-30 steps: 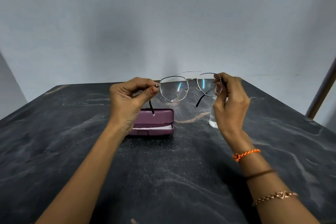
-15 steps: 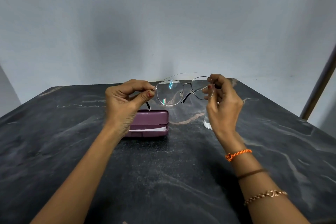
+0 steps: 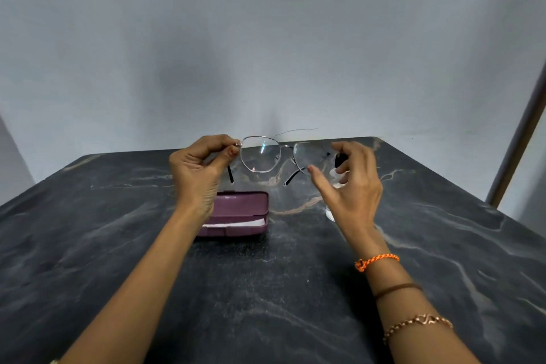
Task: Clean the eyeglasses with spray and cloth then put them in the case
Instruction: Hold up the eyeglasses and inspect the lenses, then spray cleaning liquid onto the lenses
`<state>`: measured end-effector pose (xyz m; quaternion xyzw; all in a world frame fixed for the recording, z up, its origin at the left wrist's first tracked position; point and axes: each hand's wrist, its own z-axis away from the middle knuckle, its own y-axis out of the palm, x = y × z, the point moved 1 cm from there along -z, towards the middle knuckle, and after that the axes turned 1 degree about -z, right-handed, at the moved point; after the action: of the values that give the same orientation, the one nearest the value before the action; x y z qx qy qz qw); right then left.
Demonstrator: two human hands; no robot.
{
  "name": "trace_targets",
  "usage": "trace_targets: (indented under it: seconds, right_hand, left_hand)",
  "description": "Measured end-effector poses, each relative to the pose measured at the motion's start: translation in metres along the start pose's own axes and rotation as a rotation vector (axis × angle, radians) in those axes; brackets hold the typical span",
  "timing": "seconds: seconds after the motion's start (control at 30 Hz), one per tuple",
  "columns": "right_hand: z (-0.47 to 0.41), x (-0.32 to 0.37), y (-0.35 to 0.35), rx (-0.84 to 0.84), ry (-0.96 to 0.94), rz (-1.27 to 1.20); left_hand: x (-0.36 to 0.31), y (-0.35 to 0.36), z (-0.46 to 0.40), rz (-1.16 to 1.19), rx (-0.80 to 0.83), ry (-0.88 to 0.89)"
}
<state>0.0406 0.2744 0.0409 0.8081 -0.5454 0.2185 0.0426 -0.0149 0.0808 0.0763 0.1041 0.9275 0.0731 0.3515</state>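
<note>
Thin metal-framed eyeglasses (image 3: 261, 154) hang in the air above the dark marble table (image 3: 266, 289). My left hand (image 3: 198, 174) pinches their left hinge between thumb and fingers. My right hand (image 3: 351, 183) is beside the right lens with fingers spread and relaxed, holding nothing. A purple glasses case (image 3: 239, 213) lies on the table under my left hand, slightly ajar, with a white cloth (image 3: 236, 224) showing in the gap. A small clear spray bottle (image 3: 335, 183) with a dark top stands behind my right hand, mostly hidden.
A grey wall (image 3: 266, 38) rises behind the table's far edge. A brown pole (image 3: 520, 133) leans at the right edge of view. Bracelets circle my right wrist.
My right hand has let go of the right side of the glasses and opened, moving a little right toward the bottle. My left hand alone holds the glasses now.
</note>
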Motion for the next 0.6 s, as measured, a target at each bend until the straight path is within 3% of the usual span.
trace_targets:
  seconds: [0.13, 0.23, 0.4, 0.6]
  right_hand:
    - [0.001, -0.007, -0.003, -0.064, -0.026, 0.151]
    - [0.003, -0.014, -0.001, -0.005, 0.086, 0.225]
    - [0.009, -0.023, 0.008, 0.208, 0.205, 0.155]
    - [0.011, -0.023, 0.018, 0.214, 0.163, 0.097]
  left_hand:
    - [0.012, 0.007, -0.015, 0.028, -0.172, -0.043]
    - [0.023, 0.015, -0.019, 0.017, -0.235, -0.062]
    - [0.037, 0.024, -0.017, -0.008, -0.223, -0.026]
    - [0.046, 0.03, -0.019, -0.071, -0.152, 0.031]
